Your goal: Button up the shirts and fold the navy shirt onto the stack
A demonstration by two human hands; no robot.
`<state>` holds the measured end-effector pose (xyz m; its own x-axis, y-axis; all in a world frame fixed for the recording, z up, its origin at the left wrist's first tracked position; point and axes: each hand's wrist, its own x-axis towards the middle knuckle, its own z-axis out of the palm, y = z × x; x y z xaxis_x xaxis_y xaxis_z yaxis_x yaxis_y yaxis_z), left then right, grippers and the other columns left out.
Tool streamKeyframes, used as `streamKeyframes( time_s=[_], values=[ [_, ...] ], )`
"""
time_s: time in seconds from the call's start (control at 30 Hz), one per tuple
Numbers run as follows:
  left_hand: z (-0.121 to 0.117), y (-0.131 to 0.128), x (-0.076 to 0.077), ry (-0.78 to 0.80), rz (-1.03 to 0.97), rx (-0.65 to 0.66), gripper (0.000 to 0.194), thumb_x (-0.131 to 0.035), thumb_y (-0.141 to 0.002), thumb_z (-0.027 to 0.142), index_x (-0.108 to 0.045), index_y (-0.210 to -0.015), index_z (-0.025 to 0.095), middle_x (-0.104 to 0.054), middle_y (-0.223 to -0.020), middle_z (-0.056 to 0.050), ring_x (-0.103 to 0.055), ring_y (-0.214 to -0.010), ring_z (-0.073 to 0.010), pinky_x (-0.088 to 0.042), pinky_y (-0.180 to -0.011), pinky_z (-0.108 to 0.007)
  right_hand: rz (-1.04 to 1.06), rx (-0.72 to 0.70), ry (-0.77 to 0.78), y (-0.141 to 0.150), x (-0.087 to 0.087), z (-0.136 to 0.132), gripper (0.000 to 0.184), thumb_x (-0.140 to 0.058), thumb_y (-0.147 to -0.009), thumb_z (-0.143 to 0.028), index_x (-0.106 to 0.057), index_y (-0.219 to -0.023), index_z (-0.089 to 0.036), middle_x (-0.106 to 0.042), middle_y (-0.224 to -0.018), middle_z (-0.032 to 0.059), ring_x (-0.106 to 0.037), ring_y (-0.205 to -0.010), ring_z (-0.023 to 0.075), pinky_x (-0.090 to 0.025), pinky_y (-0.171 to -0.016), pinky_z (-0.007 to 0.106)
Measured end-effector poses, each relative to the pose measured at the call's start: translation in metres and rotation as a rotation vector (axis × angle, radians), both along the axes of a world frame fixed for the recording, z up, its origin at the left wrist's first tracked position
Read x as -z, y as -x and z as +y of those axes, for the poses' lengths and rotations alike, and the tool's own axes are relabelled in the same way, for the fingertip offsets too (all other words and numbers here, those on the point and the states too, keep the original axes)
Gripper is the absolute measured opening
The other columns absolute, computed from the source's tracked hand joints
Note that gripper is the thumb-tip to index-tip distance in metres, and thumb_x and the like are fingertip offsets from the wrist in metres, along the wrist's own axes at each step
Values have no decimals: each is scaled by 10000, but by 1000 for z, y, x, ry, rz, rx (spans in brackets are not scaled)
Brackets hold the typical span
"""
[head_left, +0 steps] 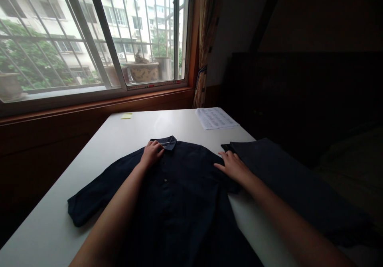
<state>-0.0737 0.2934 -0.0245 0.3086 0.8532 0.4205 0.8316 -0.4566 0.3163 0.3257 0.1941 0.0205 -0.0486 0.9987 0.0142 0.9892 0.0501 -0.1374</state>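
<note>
A dark navy button-up shirt (185,187) lies spread front side up on the white table (143,123), its collar (171,142) toward the far edge. At the collar's left side, my left hand (152,152) has its fingers curled closed on the fabric. My right hand (233,165) rests over the shirt's right-side sleeve near the shoulder, thumb and fingers apart. The left-side sleeve (98,189) stretches out across the tabletop, while the shirt's lower part runs out of view at the bottom.
Dark folded trousers (287,175) lie along the table's right side, beside my right forearm. Printed sheets (217,118) sit at the far right corner, and a yellow sticky note (126,116) at the far left. Beyond are a barred window (119,40) and a curtain (206,40).
</note>
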Motion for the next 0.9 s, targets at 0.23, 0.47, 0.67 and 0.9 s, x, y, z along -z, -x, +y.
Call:
streamKeyframes(
  time_s=[0.23, 0.47, 0.67, 0.9],
  values=[
    [-2, 1, -2, -26, -18, 11, 104, -638, -881, 303, -706, -910, 229, -649, -1017, -66, -540, -1001, -263, -472, -917, -422, 40, 26, 282, -5, -21, 30, 483, -754, -766, -533, -725, -1071, -159, -718, -1071, 130, -674, -990, 276, -501, -755, 285],
    [-2, 0, -2, -52, -20, 16, 83, -643, -884, 282, -701, -908, 228, -646, -1013, -67, -534, -1010, -264, -474, -917, -422, -97, 30, 193, -18, -47, 36, 297, -702, -860, -358, -670, -1079, -160, -718, -1087, 123, -690, -942, 241, -450, -676, 264],
    [-4, -1, -2, -62, -3, 6, 74, -648, -885, 285, -697, -904, 233, -640, -1024, -70, -524, -1026, -276, -467, -932, -439, -270, 21, 38, -4, -50, 25, 185, -616, -924, -260, -635, -1091, -182, -716, -1046, 137, -653, -1027, 271, -411, -876, 375],
    [-7, -3, -4, -59, 21, -14, 88, -634, -899, 292, -697, -914, 233, -636, -1037, -77, -506, -1044, -282, -467, -932, -440, -257, -63, -169, 39, -41, 8, 404, -406, -952, -154, -582, -1315, -177, -573, -1340, 216, -461, -1287, 361, -219, -1119, 548]
  ],
)
